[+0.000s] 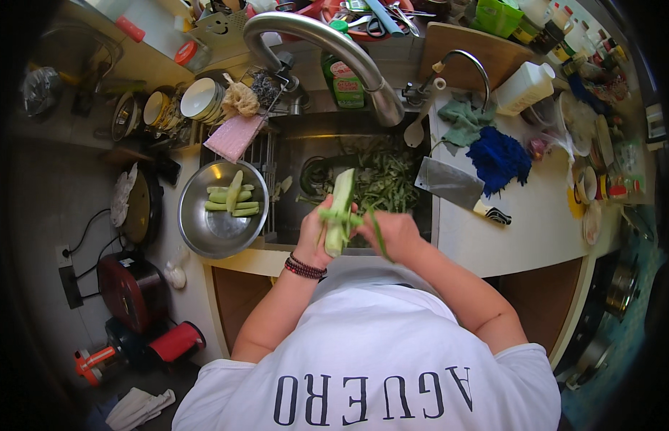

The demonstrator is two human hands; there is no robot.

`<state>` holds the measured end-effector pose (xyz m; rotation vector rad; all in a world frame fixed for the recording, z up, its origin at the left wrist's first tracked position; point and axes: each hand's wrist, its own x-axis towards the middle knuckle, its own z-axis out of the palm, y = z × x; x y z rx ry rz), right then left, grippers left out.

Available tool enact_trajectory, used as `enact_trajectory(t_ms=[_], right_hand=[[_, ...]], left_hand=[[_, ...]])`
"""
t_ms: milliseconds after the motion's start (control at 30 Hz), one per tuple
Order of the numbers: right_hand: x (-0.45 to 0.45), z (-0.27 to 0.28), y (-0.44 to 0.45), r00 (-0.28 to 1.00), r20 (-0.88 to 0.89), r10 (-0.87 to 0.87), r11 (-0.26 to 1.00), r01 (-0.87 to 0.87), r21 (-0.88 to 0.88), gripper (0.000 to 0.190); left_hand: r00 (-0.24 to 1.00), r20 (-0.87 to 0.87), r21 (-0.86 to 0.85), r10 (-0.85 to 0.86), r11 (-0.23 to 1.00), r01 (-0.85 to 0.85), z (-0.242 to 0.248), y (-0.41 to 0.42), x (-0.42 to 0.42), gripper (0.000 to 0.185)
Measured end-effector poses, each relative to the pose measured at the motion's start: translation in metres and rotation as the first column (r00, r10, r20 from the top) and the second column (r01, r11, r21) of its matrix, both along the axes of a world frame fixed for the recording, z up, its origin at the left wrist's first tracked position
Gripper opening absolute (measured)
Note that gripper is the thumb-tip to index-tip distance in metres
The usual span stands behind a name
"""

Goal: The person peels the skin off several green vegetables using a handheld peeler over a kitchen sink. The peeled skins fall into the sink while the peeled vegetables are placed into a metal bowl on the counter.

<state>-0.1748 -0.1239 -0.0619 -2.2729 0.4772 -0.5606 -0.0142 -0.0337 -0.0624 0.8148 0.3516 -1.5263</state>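
My left hand (312, 235), with a beaded bracelet at its wrist, holds a partly peeled green vegetable stalk (342, 195) at the sink's front edge. Close on its right is my right hand (395, 233), its fingers curled around a green-edged peeler (345, 216) that lies across the stalk; the blade is blurred. A strip of green peel hangs beside these fingers. Below, many green peelings (388, 175) lie in the steel sink (286, 140), along with a dark green unpeeled stalk (334, 161). To the left, a steel bowl (222, 245) holds several peeled pieces (235, 191).
A cleaver (450, 182) rests on the counter right of the sink, near a blue cloth (499, 159) and a green cloth (464, 119). The large curved faucet (323, 27) arches over the sink's back. A pink sponge (235, 137) sits above the bowl.
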Motion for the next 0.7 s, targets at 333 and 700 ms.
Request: enact_trajectory(t_ms=[333, 700], right_hand=[[-0.001, -0.043, -0.039, 0.955, -0.139, -0.263, 0.954, 0.279, 0.112, 0.018], [0.001, 0.014, 0.004, 0.993, 0.023, 0.113, 0.994, -0.113, -0.001, 0.009]], left_hand=[[0.983, -0.183, -0.113, -0.029, 0.994, 0.009, -0.001, 0.003, 0.005, 0.040], [0.989, -0.150, -0.046, 0.020, 0.999, -0.027, -0.012, -0.008, 0.011, 0.038]])
